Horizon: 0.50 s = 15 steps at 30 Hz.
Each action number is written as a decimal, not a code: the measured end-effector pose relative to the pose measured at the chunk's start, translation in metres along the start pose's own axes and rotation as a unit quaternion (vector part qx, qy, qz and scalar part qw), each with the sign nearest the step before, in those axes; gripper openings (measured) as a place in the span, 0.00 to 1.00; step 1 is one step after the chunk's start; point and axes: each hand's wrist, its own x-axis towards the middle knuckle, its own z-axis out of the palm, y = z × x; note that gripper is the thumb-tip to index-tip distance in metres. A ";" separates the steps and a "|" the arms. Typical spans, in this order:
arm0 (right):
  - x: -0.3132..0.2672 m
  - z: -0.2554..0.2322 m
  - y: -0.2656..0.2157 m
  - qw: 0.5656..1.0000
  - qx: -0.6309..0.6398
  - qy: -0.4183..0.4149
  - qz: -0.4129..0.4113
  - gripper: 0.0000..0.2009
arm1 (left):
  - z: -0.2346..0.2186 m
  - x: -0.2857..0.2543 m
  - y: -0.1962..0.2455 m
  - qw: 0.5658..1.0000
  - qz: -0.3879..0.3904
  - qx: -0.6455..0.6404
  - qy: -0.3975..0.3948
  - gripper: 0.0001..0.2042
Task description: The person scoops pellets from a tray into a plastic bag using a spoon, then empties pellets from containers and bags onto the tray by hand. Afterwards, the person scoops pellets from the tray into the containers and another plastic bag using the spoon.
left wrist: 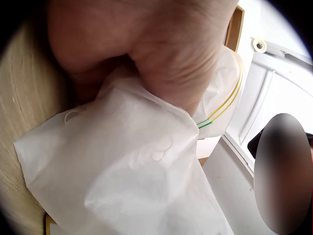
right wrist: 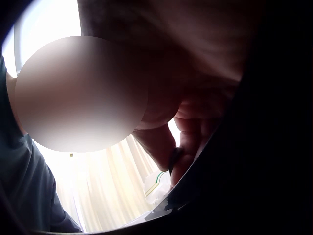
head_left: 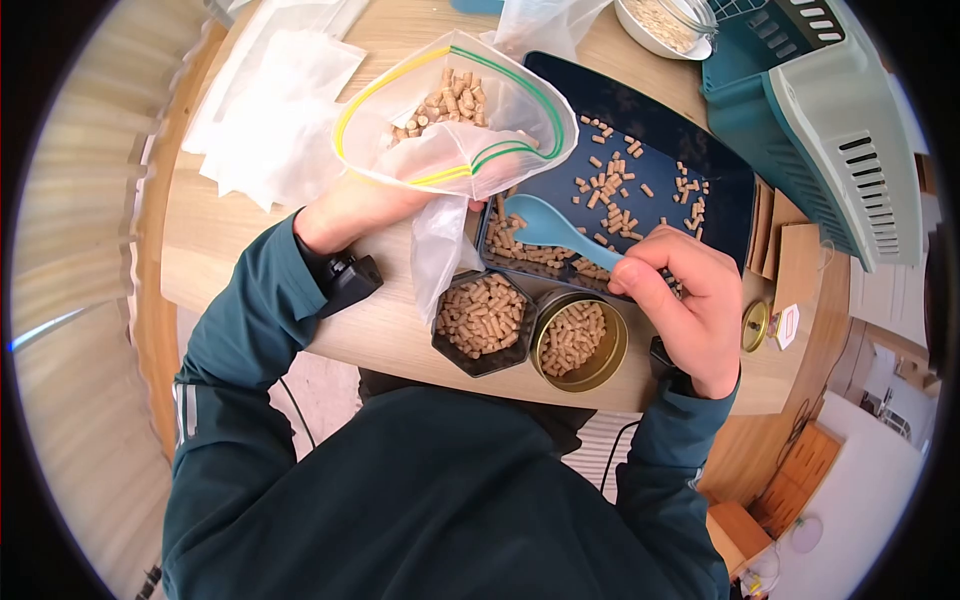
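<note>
My left hand [head_left: 400,185] grips a clear zip bag [head_left: 350,140] with a yellow and green seal; its mouth is spread and pellets [head_left: 455,100] lie inside. In the left wrist view, the hand [left wrist: 146,44] is curled round the bunched plastic [left wrist: 132,147]. My right hand [head_left: 690,300] pinches the handle of a blue spoon [head_left: 545,222], its bowl over the near left corner of a dark blue tray [head_left: 660,140] with scattered pellets. In the right wrist view, the fingers of my right hand [right wrist: 188,127] are curled and dark; the spoon is hard to make out.
A black hexagonal container [head_left: 485,362] and a round gold tin [head_left: 612,362], both holding pellets, stand at the table's near edge. Plastic bags [head_left: 275,110] lie at the left. A teal and grey pet carrier [head_left: 850,130], a white bowl [head_left: 650,35] and a gold lid [head_left: 755,325] are at the right.
</note>
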 end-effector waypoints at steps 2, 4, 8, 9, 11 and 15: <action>-0.003 0.002 0.001 0.997 0.062 0.015 0.046 0.06 | -0.002 -0.001 -0.001 1.000 -0.011 -0.006 -0.022 0.19; -0.005 0.001 0.000 0.988 0.124 0.031 0.091 0.07 | 0.002 -0.006 0.004 0.999 -0.019 0.031 0.003 0.22; -0.004 -0.002 -0.003 0.972 0.190 0.033 0.133 0.09 | 0.008 -0.005 0.013 0.997 -0.014 0.079 0.023 0.19; -0.004 -0.003 -0.003 0.969 0.202 0.036 0.137 0.09 | 0.005 -0.006 0.010 0.996 -0.027 0.079 0.025 0.19; -0.005 -0.004 -0.002 0.966 0.207 0.056 0.143 0.09 | -0.001 -0.006 0.001 0.996 -0.040 0.079 0.027 0.20; -0.005 -0.007 0.003 0.953 0.224 0.134 0.153 0.09 | -0.009 -0.004 -0.017 0.994 0.009 0.098 0.036 0.20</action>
